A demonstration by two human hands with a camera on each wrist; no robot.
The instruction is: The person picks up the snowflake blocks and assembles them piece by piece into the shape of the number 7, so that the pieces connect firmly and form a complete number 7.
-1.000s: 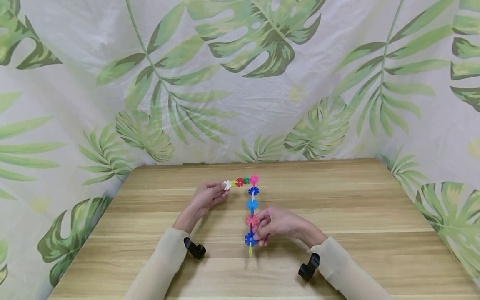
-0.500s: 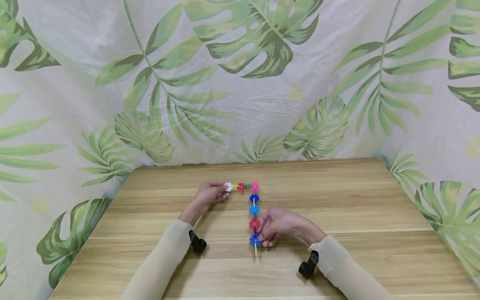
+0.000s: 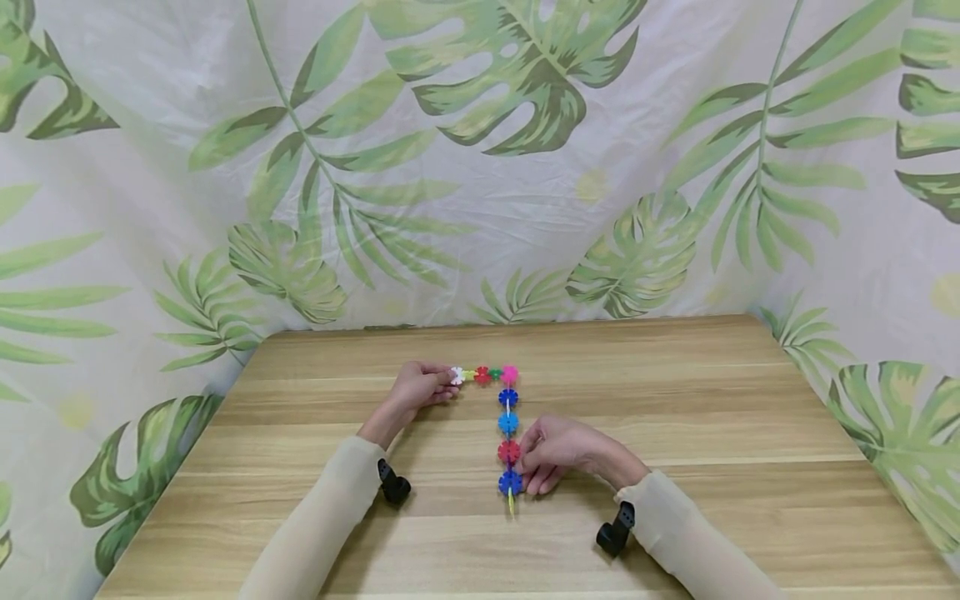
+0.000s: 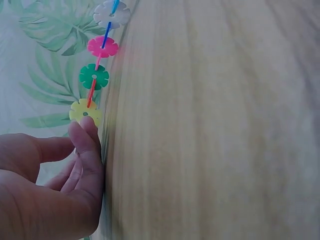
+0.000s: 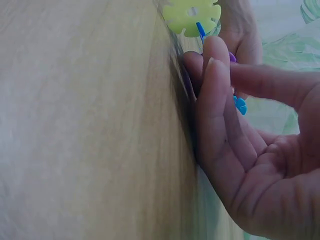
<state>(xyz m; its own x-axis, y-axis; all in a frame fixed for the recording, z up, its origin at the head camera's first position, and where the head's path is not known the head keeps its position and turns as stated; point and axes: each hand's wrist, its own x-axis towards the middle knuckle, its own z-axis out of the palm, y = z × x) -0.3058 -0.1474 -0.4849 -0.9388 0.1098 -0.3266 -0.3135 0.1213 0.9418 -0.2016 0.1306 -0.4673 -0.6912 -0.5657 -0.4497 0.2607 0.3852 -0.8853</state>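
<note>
A chain of slotted plastic snowflake discs (image 3: pixel 508 422) in several colours forms a corner on the wooden table. Its short arm runs left from a pink disc (image 3: pixel 510 374) to a white disc (image 3: pixel 457 376), which my left hand (image 3: pixel 415 390) pinches at the end. The long arm comes towards me and finishes in a yellow disc (image 3: pixel 512 503) seen edge-on. Beside the lower blue disc (image 3: pixel 510 482), my right hand (image 3: pixel 561 454) pinches the chain; its fingers partly hide the pieces there. The left wrist view shows a yellow disc (image 4: pixel 85 111) just beyond the left fingertips.
The wooden table (image 3: pixel 675 392) spreads around both hands. A leaf-patterned cloth (image 3: pixel 480 208) hangs behind its far edge. Each wrist carries a small black camera, one on the left sleeve (image 3: pixel 393 483) and one on the right (image 3: pixel 617 529).
The chain's far corner and short arm have come nearer to me and slightly right, and the short arm now runs straighter across. Both hands keep hold; the last half second shows hardly any movement.
</note>
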